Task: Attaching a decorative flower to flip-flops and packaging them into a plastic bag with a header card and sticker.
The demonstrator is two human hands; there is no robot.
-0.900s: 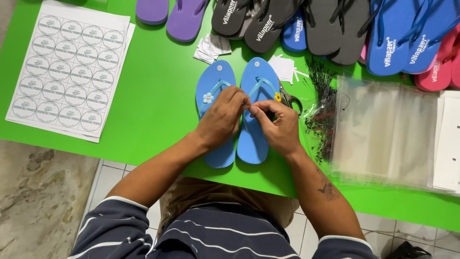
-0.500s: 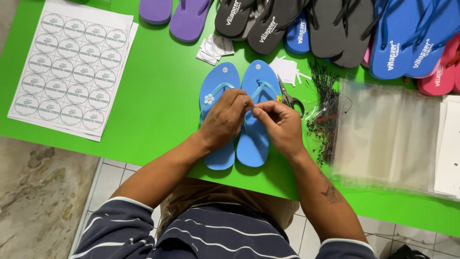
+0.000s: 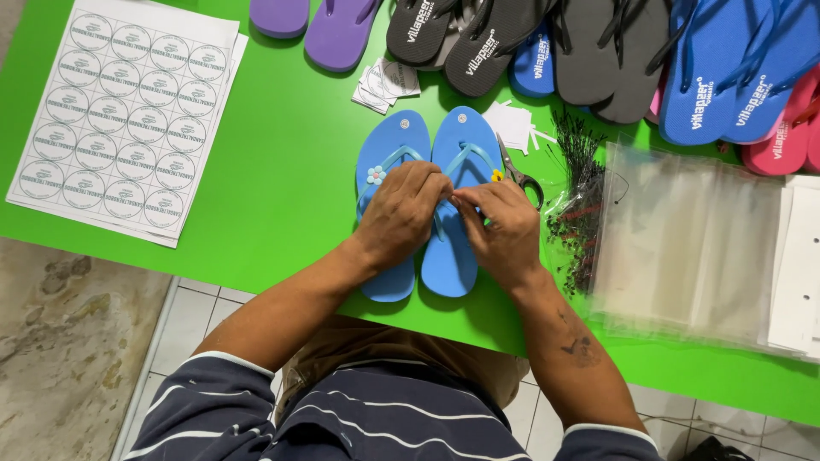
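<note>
Little has shifted: both hands stay pinched together over the straps. On the green table (image 3: 282, 196), light blue flip-flops (image 3: 453, 256) lie centred; soft, light foam, best held by the straps. Left hand (image 3: 401, 213) and right hand (image 3: 504, 226) closed, fingertips touching. Scissors (image 3: 517, 175) at two o'clock.

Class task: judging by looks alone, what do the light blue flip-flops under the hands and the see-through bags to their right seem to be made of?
Light blue flip-flops: probably foam rubber, matte, with an even, unshiny surface. See-through bags: likely thin plastic film, glossy, the green table showing through.
</note>
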